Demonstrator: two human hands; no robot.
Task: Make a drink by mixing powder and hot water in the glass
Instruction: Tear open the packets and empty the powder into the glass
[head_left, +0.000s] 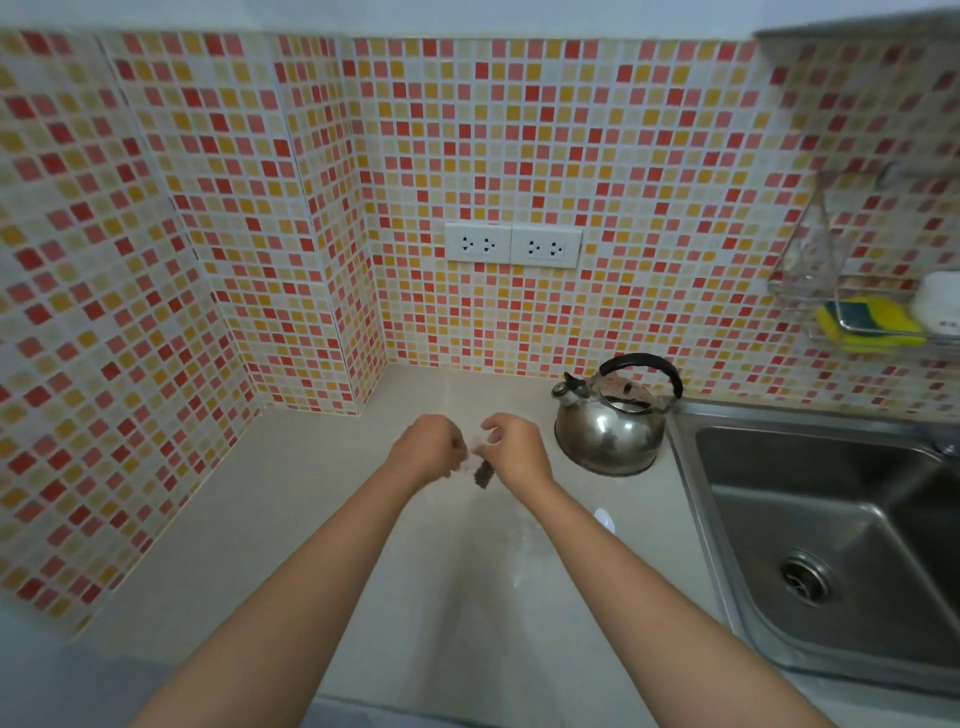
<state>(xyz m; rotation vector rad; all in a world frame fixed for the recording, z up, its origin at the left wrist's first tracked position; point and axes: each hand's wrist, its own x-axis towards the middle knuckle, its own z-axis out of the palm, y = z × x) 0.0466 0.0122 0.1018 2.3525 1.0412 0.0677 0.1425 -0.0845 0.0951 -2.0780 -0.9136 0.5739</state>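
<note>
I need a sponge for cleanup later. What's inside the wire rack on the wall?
The rack holds a yellow sponge and, beside it, a white object cut off by the frame edge, so it cannot be identified.

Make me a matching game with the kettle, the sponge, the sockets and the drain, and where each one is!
Things:
1. kettle
2. sponge
3. sockets
4. drain

Places:
A. on the tiled wall
B. in the bottom of the sink
C. on the counter beside the sink
D. in the wire rack

Pairs: 1-C, 2-D, 3-A, 4-B
</note>
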